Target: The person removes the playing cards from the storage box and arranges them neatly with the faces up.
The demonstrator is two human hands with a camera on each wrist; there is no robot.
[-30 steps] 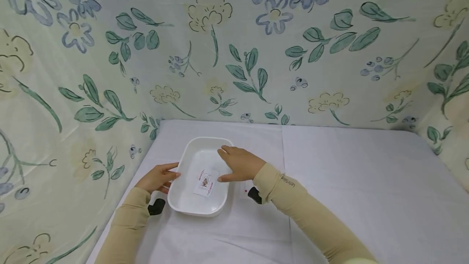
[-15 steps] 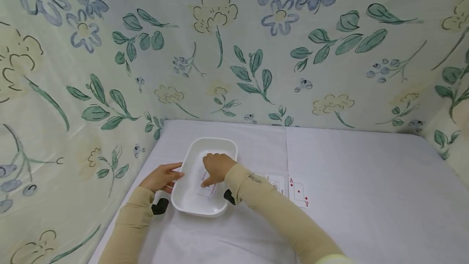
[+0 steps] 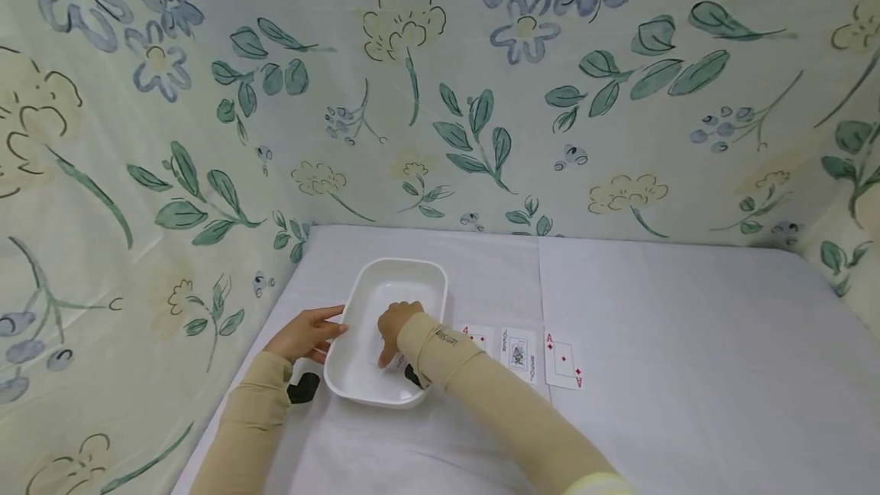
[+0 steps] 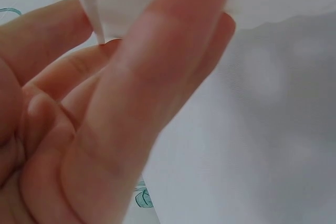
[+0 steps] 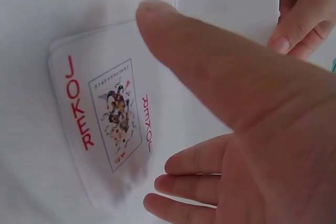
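My left hand [image 3: 302, 336] holds the left rim of a white plastic tray [image 3: 364, 346], thumb on top and fingers spread beneath. In the left wrist view its thumb [image 4: 152, 61] lies on the tray's pale edge. My right hand [image 3: 397, 325] is down inside the tray, thumb apart from the fingers. A red-lettered joker card [image 5: 115, 114] lies on the tray bottom, with another card edge showing beneath it. The right thumb [image 5: 173, 35] reaches over the joker's edge. The fingers [image 5: 189, 187] are extended beside the card, and no grip on it shows.
Right of the tray, three playing cards lie in a row on the white-covered table [image 3: 660, 373]: a partly covered diamond card [image 3: 479, 335], apparently a four, a black-and-white joker [image 3: 517, 357] and an ace of diamonds [image 3: 564, 361]. A floral cloth [image 3: 481, 59] hangs behind and at the left.
My right hand has moved from the tray's right rim leftward and down over the joker. Its sleeve has uncovered the cards on the table. The left hand keeps its hold.
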